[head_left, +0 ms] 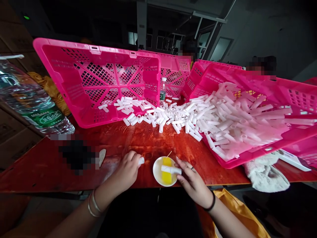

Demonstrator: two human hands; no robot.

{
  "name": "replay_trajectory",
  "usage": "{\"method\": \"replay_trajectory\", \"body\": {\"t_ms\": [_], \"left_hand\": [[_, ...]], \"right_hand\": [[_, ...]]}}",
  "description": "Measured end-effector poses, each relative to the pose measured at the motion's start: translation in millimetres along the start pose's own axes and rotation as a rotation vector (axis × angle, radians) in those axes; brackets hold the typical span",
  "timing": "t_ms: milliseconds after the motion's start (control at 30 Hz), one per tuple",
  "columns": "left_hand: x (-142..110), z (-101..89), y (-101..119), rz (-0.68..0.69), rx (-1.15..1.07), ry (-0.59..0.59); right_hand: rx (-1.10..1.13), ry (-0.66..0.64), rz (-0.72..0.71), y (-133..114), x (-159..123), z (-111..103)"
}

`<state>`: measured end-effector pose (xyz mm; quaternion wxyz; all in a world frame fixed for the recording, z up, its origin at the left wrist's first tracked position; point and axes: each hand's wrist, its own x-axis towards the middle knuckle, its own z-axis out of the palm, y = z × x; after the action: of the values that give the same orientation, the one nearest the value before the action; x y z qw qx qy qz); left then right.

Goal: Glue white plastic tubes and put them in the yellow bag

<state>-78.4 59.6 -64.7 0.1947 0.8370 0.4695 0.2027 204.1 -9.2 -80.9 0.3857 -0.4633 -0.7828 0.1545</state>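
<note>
At the left edge of the frame, one large water bottle (47,115), tilted in view. Below and right of it, one dark, blurred item (78,155) and one pale flat piece (102,157) on the red table (111,140). From upper left to centre, one pink basket (99,49) on its side, open toward the camera. Lower centre-left, left hand (127,168) closed, gripping one short white tube (141,161); two bangles (91,205) at the wrist. Between left hand and plate, a narrow gap of bare wood; a wider strip beyond, up to the pile.

Above centre, one small bottle (162,91) behind the loose white tubes (178,115), too many to count. Lower centre, one round plate (156,172) near the table's front edge, bearing yellow material (166,179) and one thin stick (169,153) at its far rim. Across the yellow, a white tube length (170,170), one piece or two end to end: impossible to tell.

Just right, right hand (195,185) open, thumb and forefinger parted around the length's end; contact unclear. One black band (211,202) at the wrist. Farther right, one tube-filled pink basket (235,162), then one whitish cloth (267,175) over the front edge.
</note>
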Motion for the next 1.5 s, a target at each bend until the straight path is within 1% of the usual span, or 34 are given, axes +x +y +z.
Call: {"method": "replay_trajectory", "body": {"t_ms": [67, 133, 200, 267, 300, 367, 467, 500, 533, 567, 633, 700, 733, 800, 867, 900, 933, 1033, 1067, 1100, 1200, 1233, 1267, 1367, 1400, 1433, 1500], "left_hand": [[1.4, 5.5, 11.4, 0.075, -0.166, -0.085], [3.7, 14.3, 22.4, 0.138, -0.321, -0.14], [6.7, 24.6, 30.3, 0.143, -0.374, -0.131], [9.9, 33.2, 34.6, 0.118, -0.37, -0.107], [11.3, 36.3, 35.6, 0.105, -0.364, -0.098], [13.1, 39.4, 36.1, 0.082, -0.36, -0.094], [13.4, 39.8, 35.3, 0.073, -0.37, -0.09], [13.2, 39.6, 35.1, 0.076, -0.373, -0.083], [12.9, 39.4, 34.9, 0.081, -0.377, -0.076], [12.6, 39.4, 34.8, 0.084, -0.38, -0.068], [12.3, 39.5, 35.0, 0.084, -0.386, -0.059], [12.2, 39.8, 35.2, 0.085, -0.391, -0.056], [12.3, 40.1, 35.1, 0.088, -0.393, -0.054], [12.2, 40.7, 34.5, 0.098, -0.39, -0.052], [11.9, 41.6, 33.5, 0.109, -0.378, -0.048], [11.7, 42.1, 33.0, 0.113, -0.369, -0.045], [11.5, 42.5, 32.7, 0.116, -0.359, -0.042], [11.1, 43.7, 32.2, 0.126, -0.334, -0.033], [11.1, 44.0, 32.2, 0.127, -0.33, -0.034], [11.3, 44.3, 32.2, 0.126, -0.328, -0.036], [11.8, 45.1, 32.1, 0.124, -0.323, -0.039], [11.8, 45.2, 32.0, 0.129, -0.32, -0.035], [11.8, 45.2, 32.0, 0.135, -0.316, -0.028], [11.4, 44.2, 32.6, 0.152, -0.312, -0.007], [11.3, 43.6, 32.9, 0.154, -0.313, -0.005], [11.2, 43.1, 33.3, 0.155, -0.315, -0.007], [11.5, 42.3, 34.0, 0.156, -0.314, -0.012]], "right_hand": [[0.023, -0.001, 0.063, -3.1, 1.1, -0.9], [0.032, 0.001, 0.038, -4.7, 1.8, -2.3], [0.022, 0.0, -0.026, -4.8, 1.8, -4.0], [0.007, -0.013, -0.079, -4.6, 1.7, -5.8], [0.008, -0.02, -0.085, -4.8, 1.5, -6.6], [0.05, -0.046, -0.028, -6.3, 1.2, -7.3], [0.13, -0.056, 0.131, -9.9, 0.3, -5.7], [0.125, -0.043, 0.154, -10.9, -0.1, -4.5], [0.098, -0.02, 0.148, -11.4, -0.4, -3.1], [0.053, 0.01, 0.112, -11.5, -0.7, -1.8], [-0.042, 0.053, -0.002, -10.6, -0.9, -0.1], [-0.07, 0.05, -0.056, -9.2, -1.0, -0.1], [-0.042, 0.028, -0.038, -8.7, -1.1, -0.6], [0.065, -0.028, 0.072, -8.5, -1.8, -2.1], [0.114, -0.047, 0.166, -9.1, -2.9, -3.3], [0.099, -0.04, 0.167, -9.3, -3.5, -3.6], [0.066, -0.028, 0.132, -9.4, -4.0, -3.6], [-0.013, 0.01, -0.057, -8.7, -4.5, -3.0], [-0.003, 0.012, -0.078, -8.4, -4.4, -2.7], [0.026, 0.011, -0.063, -8.3, -4.4, -2.4], [0.123, 0.019, 0.086, -8.2, -5.0, -1.9], [0.123, 0.028, 0.106, -8.0, -5.5, -1.8], [0.098, 0.036, 0.096, -7.6, -5.9, -1.6], [-0.009, 0.051, -0.048, -6.2, -6.0, -1.0], [-0.011, 0.05, -0.066, -6.3, -5.6, -0.7], [0.021, 0.047, -0.048, -6.8, -5.0, -0.3], [0.159, 0.024, 0.087, -9.4, -4.0, 0.7]]}}
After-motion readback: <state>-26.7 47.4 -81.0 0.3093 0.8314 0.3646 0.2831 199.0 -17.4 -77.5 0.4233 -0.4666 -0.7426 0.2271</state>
